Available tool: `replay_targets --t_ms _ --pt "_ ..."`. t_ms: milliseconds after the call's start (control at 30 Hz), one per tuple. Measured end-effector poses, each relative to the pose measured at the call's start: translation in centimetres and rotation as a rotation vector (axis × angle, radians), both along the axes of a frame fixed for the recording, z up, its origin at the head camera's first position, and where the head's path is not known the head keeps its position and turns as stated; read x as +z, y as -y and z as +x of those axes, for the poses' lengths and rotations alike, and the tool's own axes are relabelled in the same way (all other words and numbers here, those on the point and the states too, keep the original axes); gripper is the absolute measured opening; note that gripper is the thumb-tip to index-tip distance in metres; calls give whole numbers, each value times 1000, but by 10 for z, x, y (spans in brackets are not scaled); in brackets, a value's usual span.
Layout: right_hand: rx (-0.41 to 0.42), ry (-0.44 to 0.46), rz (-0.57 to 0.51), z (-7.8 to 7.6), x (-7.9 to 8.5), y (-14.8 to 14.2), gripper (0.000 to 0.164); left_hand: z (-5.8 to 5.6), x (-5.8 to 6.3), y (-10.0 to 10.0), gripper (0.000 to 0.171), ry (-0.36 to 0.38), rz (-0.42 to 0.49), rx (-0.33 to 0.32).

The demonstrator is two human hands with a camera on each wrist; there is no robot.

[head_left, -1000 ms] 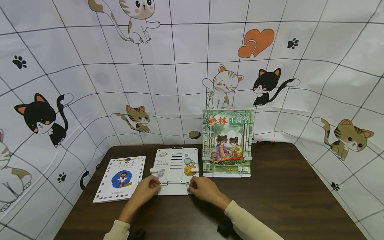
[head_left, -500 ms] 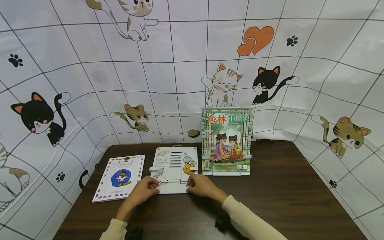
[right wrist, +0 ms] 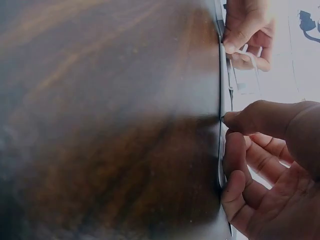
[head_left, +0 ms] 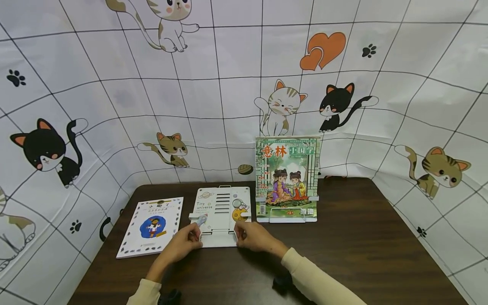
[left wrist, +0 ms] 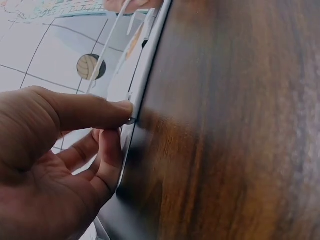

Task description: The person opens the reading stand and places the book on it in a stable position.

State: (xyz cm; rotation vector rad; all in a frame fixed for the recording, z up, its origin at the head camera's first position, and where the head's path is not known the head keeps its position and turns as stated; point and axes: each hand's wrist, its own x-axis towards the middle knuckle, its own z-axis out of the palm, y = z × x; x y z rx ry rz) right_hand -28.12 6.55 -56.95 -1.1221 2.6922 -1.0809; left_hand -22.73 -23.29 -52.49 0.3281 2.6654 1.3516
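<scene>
Left hand point(head_left: 182, 243) and right hand point(head_left: 256, 237), fingers curled, pinch opposite sides of the white stand's point(head_left: 223, 218) lower end, apparently for even control; it lies between booklet point(head_left: 153, 228) and magazine point(head_left: 287, 180).

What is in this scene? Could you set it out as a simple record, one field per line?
Left hand: pinching at the front left of the white stand
Right hand: pinching at its front right
Stand print: "Tiny universe", planets
Left of stand: white booklet with a blue circle, lying flat
Right of stand: green magazine, propped up
Surface: dark wooden table
Backdrop: white, gridded, cartoon cats
</scene>
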Motion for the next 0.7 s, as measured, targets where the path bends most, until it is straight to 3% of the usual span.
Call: replay_targets --t_ms 100,233,333,433,467,600,700 --pt "-11 16 11 8 12 2 28 0 0 1 25 -17 -5 -23" --pt "-21 -10 46 11 13 3 28 0 0 1 25 -23 11 -37" --pt "-11 -55 29 0 -9 3 28 0 -1 1 26 -19 24 -36" --pt "21 -75 29 4 -1 0 26 0 -1 2 25 -4 23 -23" --pt "40 -64 16 -1 -8 -1 25 1 -1 2 25 6 21 -17" --pt "77 91 -13 11 31 -10 17 1 2 6 22 52 48 -3" --pt "-28 216 -52 20 60 -16 11 0 8 11 20 61 81 28"
